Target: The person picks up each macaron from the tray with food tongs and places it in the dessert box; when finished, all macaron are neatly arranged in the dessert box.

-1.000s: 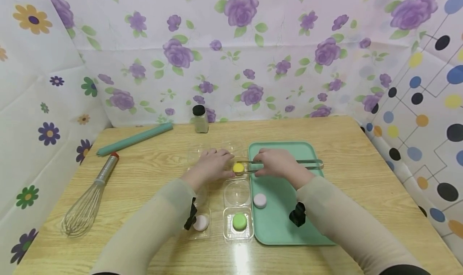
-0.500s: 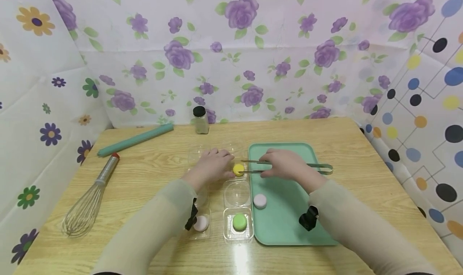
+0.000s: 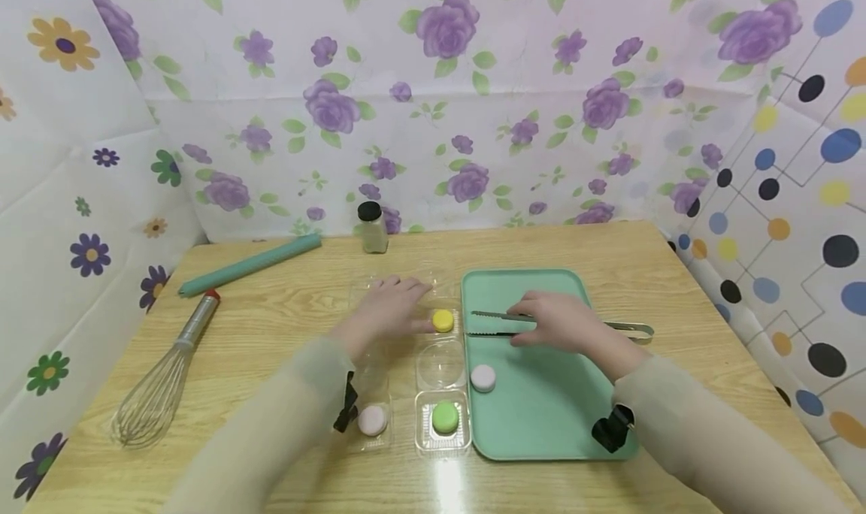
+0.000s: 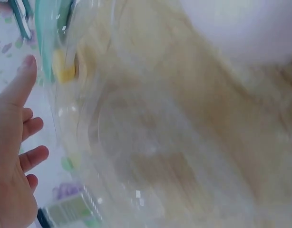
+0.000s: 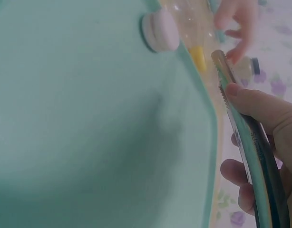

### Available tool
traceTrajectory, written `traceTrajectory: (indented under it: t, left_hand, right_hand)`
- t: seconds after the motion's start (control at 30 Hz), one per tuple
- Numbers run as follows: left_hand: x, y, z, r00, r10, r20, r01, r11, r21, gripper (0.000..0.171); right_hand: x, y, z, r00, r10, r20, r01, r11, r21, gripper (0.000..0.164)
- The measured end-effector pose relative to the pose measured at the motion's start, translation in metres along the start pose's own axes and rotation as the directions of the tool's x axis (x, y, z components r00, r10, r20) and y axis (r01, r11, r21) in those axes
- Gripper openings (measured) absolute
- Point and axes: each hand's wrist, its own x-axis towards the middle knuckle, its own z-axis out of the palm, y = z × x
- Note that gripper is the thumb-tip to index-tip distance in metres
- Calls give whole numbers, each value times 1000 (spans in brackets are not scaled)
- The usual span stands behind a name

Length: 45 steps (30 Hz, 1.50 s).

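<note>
Metal tongs (image 3: 497, 334) are held in my right hand (image 3: 558, 322) over the green tray (image 3: 534, 439), their serrated tips spread apart near the tray's left edge. A yellow macaron (image 3: 443, 320) sits in a compartment of the clear plastic container (image 3: 441, 364), just left of those tips. My left hand (image 3: 389, 307) is over the clear plastic beside this macaron, fingers loosely bent and gripping nothing in the left wrist view. A green macaron (image 3: 445, 417) lies in the nearest compartment. One pale pink macaron (image 3: 483, 378) rests on the tray; another pale macaron (image 3: 373, 421) is in clear plastic by the left wrist.
To the left lie a whisk (image 3: 162, 386) and a teal rolling pin (image 3: 250, 265). A small jar (image 3: 373, 228) with a black lid stands at the table's back edge. Patterned cloths (image 3: 433, 108) surround the wooden table (image 3: 271, 349).
The right hand has drawn the tongs to the right, off the yellow macaron, which stays in its compartment. The left hand has barely moved.
</note>
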Motion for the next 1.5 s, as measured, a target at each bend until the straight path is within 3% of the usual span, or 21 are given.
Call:
traceTrajectory:
  t: [0.2,0.43,0.7,1.03,1.5]
  left_hand:
    - [-12,-24,-8,1000,-22,19,23,998,-56,80]
    - [-33,-53,-15,995,-30,93,42,991,-131,80]
    - [-56,-81,-11,990,-37,139,58,987,-150,73]
    - [-66,-89,-7,991,-31,129,49,990,-133,71]
    - [-65,-82,-13,989,-38,142,52,994,-95,69]
  right_hand:
    - [-13,6,1,1000,-6,-20,6,1000,-2,46]
    - [-22,12,1,1000,6,9,-6,1000,14,47]
    - [-29,14,4,1000,-4,30,4,1000,-5,47]
    - [-36,14,2,999,-20,45,20,1000,10,46]
    - [-43,12,7,997,-64,49,64,998,9,43]
